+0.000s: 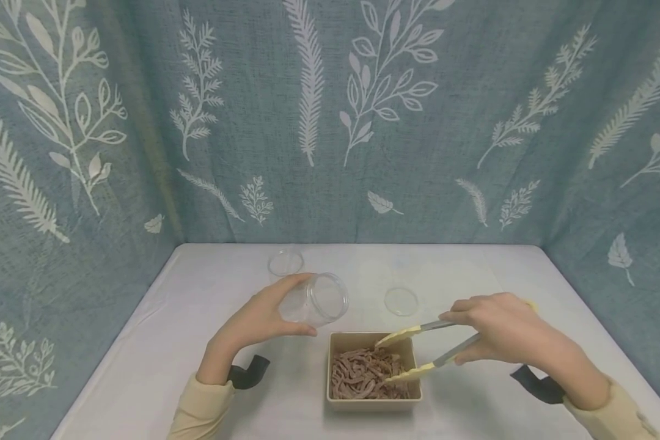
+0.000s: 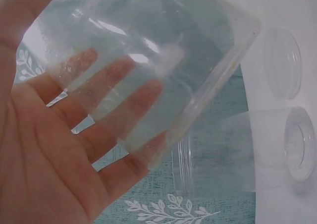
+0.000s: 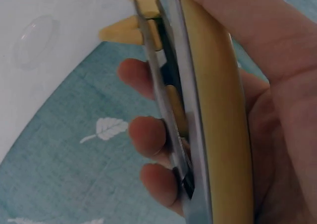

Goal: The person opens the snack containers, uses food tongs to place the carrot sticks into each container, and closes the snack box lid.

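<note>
My left hand (image 1: pixel 264 315) grips a clear plastic jar (image 1: pixel 302 305) from the side, thumb below and fingers above. The jar lies tilted, its round mouth facing right, and looks see-through in the left wrist view. My right hand (image 1: pixel 508 327) holds tongs (image 1: pixel 445 355) with metal arms and yellow tips and handle. The tips are spread apart inside a tan rectangular box (image 1: pixel 374 405), over brownish-purple strips (image 1: pixel 357 373) that fill much of it. The jar is held above and to the left of the box's far side.
A second clear jar (image 2: pixel 218 154) stands on the white table at the back left, partly behind my left hand. A clear round lid (image 1: pixel 401 302) lies on the table beyond the box. Patterned blue-green curtains (image 1: pixel 330 201) surround the table's back and sides.
</note>
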A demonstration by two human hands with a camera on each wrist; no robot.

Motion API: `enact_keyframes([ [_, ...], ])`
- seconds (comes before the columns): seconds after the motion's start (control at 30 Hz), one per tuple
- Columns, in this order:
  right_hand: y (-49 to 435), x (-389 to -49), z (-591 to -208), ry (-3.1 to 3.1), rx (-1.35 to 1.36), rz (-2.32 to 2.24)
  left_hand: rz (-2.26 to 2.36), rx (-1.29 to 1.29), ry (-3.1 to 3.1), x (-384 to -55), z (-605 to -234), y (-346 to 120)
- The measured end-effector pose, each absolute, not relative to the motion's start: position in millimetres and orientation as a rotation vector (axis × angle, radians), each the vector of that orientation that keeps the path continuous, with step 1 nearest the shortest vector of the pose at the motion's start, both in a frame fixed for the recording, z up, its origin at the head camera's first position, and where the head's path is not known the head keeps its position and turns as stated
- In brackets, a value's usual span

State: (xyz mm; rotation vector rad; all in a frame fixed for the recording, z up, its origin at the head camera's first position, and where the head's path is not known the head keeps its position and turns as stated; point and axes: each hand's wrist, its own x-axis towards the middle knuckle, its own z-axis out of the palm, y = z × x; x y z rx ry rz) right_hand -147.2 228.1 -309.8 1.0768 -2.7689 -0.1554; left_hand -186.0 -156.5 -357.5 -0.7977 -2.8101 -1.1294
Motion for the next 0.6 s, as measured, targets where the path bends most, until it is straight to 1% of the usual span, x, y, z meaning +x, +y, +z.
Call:
enact_keyframes([
  [0.33, 202.4, -145.9, -293.7, -2.879, 1.097, -0.224, -1.126, -0.814, -2.822, -186.4, -359.7, -154.5],
  [0.6, 195.3, -146.1, -296.7, -2.949, 1.051, -0.206, -1.122, -0.844, -2.828, -189.3, -362.9, -153.1],
])
